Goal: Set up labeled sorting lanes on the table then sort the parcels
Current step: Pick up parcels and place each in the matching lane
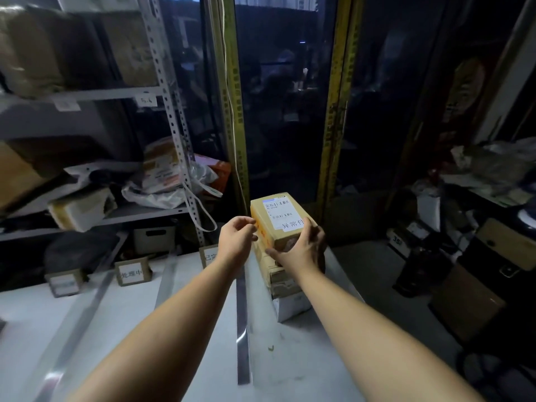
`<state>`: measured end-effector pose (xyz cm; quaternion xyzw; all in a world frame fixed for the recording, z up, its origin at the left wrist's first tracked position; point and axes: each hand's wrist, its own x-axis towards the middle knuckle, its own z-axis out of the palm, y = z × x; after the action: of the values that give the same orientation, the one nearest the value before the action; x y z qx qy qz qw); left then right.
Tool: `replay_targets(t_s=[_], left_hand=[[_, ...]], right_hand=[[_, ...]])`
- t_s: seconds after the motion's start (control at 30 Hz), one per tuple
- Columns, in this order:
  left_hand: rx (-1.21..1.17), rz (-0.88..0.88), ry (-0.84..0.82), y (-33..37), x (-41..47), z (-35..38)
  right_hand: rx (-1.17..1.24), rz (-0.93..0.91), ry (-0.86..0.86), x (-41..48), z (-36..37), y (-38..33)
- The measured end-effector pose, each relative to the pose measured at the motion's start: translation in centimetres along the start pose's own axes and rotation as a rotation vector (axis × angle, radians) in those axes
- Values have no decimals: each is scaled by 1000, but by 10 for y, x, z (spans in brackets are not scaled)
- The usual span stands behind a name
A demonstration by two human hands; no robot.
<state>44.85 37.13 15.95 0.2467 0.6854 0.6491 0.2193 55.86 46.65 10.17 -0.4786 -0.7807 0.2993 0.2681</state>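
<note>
A tan cardboard parcel [280,217] with a white barcode label and a handwritten label sits on top of a stack of parcels [285,278] in the rightmost lane of the grey table [188,329]. My right hand [301,246] grips the top parcel at its near right corner. My left hand [236,240] hovers at the parcel's left side, fingers curled and apart, holding nothing. Strips of clear tape [242,320] divide the table into lanes. Small cardboard label stands [132,274] line the far edge; one [209,255] is partly hidden by my left wrist.
A metal shelf rack [174,126] with boxes and bags stands at the left behind the table. Dark glass doors with yellow frames [333,126] are straight ahead. Boxes and clutter [478,256] fill the floor at the right.
</note>
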Motion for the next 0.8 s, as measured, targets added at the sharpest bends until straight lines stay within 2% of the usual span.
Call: replay_targets(t_s=[0.2, 0.33, 0.47, 0.57, 0.8], left_hand=[[-17, 10, -2, 7, -14, -4], [-30, 43, 25, 22, -26, -24], [-11, 55, 116, 31, -34, -70], [3, 51, 246, 35, -46, -129], [67, -28, 570, 16, -84, -308]], right_hand=[[-59, -73, 60, -13, -17, -10], [-87, -247, 128, -27, -21, -49], [48, -420, 88, -47, 10, -106], [95, -511, -20, -72, 46, -154], [224, -660, -426, -160, 161, -271]])
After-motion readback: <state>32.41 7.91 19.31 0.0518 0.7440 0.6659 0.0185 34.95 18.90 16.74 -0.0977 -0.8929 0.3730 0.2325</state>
